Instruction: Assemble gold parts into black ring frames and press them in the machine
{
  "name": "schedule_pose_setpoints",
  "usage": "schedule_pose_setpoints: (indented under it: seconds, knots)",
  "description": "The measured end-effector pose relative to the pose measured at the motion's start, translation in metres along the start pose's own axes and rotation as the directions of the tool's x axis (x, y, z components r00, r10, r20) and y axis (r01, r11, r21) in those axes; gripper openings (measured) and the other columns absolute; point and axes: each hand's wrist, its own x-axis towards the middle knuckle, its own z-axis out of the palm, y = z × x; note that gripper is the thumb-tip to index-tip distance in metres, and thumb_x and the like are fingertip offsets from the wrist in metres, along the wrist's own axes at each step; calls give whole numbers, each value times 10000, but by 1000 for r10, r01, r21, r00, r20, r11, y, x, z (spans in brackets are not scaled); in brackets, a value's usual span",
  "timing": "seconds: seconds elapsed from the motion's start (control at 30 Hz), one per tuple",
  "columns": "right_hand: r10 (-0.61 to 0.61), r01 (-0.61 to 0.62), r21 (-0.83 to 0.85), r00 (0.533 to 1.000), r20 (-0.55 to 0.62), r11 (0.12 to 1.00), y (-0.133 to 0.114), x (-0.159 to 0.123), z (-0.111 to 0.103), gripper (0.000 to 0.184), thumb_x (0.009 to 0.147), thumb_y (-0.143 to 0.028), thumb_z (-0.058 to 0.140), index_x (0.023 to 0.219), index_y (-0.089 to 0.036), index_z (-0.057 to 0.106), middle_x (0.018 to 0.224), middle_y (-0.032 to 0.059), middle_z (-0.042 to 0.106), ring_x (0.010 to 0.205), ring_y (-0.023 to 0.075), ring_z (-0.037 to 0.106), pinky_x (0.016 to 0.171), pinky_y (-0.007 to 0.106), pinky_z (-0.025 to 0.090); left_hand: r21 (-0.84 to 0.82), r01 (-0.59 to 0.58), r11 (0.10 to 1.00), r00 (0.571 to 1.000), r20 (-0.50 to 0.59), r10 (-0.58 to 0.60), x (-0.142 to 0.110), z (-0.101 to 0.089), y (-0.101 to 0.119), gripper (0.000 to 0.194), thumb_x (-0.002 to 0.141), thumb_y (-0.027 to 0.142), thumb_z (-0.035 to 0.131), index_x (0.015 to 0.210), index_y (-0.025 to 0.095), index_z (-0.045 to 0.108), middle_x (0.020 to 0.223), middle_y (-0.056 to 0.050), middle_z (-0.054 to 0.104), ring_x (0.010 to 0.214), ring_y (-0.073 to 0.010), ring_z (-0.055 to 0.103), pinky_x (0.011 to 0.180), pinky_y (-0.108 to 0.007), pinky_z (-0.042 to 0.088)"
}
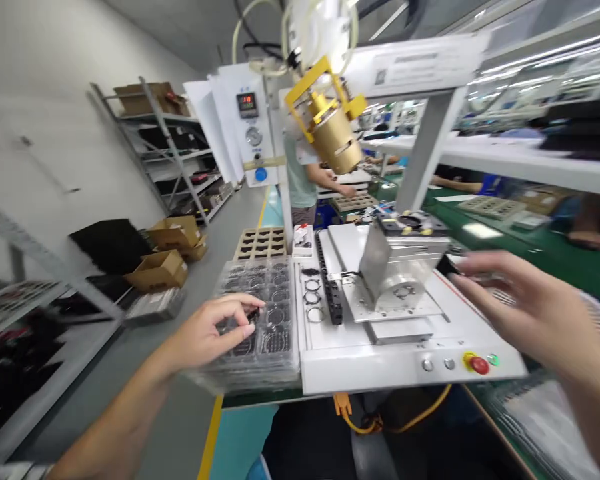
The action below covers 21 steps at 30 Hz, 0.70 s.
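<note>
My left hand hovers over a clear plastic tray of several black ring parts, its thumb and forefinger pinched on a small black ring. My right hand is blurred by motion at the right of the white machine, fingers spread, a small dark part at its fingertips; whether it holds that part is unclear. On the machine's bed stand a metal fixture and a few loose rings. A gold dispensing head hangs above.
The machine's front carries two silver buttons, a red stop button and a green lamp. A brown cell tray lies behind the clear tray. Another person works at the following bench. Shelves and cardboard boxes line the left aisle.
</note>
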Motion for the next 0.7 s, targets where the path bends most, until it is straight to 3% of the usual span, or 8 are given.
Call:
schedule_pose_setpoints:
  seconds: [0.07, 0.13, 0.27, 0.33, 0.4, 0.5, 0.6, 0.7]
  knots:
    - [-185, 186, 8, 981, -53, 983, -3, 51, 8, 216, 933, -383, 600, 1024, -203, 677, 1158, 124, 674, 1053, 263, 651, 837, 371, 557, 21, -82, 996, 996, -33, 82, 18, 4, 13, 277, 975, 392, 574, 788, 205, 658, 1348, -66, 664, 1179, -243, 667, 1001, -382, 561]
    - [-263, 264, -51, 964, 31, 963, 0, 100, 15, 200, 855, -265, 610, 1008, -174, 701, 1227, 121, 665, 1175, 307, 605, 1031, 456, 493, 46, -147, 988, 988, -38, 149, 35, 4, 25, 273, 980, 399, 570, 817, 212, 683, 1346, -64, 669, 1189, -251, 662, 1001, -383, 564]
    - [-94, 145, -85, 893, 440, 986, 11, 153, 15, 267, 749, -156, 659, 987, -221, 760, 915, 10, 735, 857, 238, 684, 815, 343, 552, 60, -274, 960, 958, -65, 278, 73, -1, 46, 244, 977, 379, 588, 859, 208, 715, 1224, -62, 727, 1137, -230, 682, 1016, -380, 546]
    - [-85, 123, -41, 857, 508, 992, 15, 158, 13, 239, 766, -182, 676, 985, -229, 761, 900, -5, 738, 808, 211, 684, 777, 316, 543, 37, -335, 942, 934, -122, 337, 99, -1, 58, 237, 969, 370, 602, 865, 195, 724, 1189, -65, 740, 1109, -218, 691, 1024, -379, 533]
    - [-115, 110, 39, 872, 476, 993, 18, 155, 12, 202, 772, -232, 688, 965, -217, 746, 945, 8, 740, 870, 217, 689, 842, 335, 545, 13, -378, 926, 911, -174, 374, 132, 4, 74, 247, 957, 374, 614, 848, 186, 731, 1164, -64, 750, 1079, -209, 698, 996, -362, 538]
    - [-100, 46, 187, 951, 292, 981, 22, 146, 16, 273, 777, -380, 705, 971, -188, 714, 994, 56, 731, 944, 247, 681, 944, 411, 540, 14, -392, 920, 900, -200, 386, 188, 21, 106, 272, 952, 389, 610, 843, 180, 746, 1124, -58, 762, 1022, -200, 702, 884, -309, 546]
    - [-3, -16, 315, 998, 58, 949, 25, 132, 17, 438, 752, -519, 735, 992, -156, 686, 989, 103, 722, 923, 273, 683, 945, 479, 550, 181, -349, 919, 916, -139, 376, 238, 42, 142, 323, 953, 447, 607, 858, 186, 771, 1023, -64, 773, 959, -225, 704, 836, -312, 522]
    - [61, -41, 351, 997, -46, 936, 25, 101, 3, 505, 753, -574, 777, 1009, -150, 680, 1013, 125, 721, 922, 282, 689, 933, 489, 565, 341, -298, 892, 943, -40, 330, 265, 54, 167, 434, 985, 510, 538, 825, 183, 774, 887, -85, 766, 901, -267, 710, 791, -335, 509]
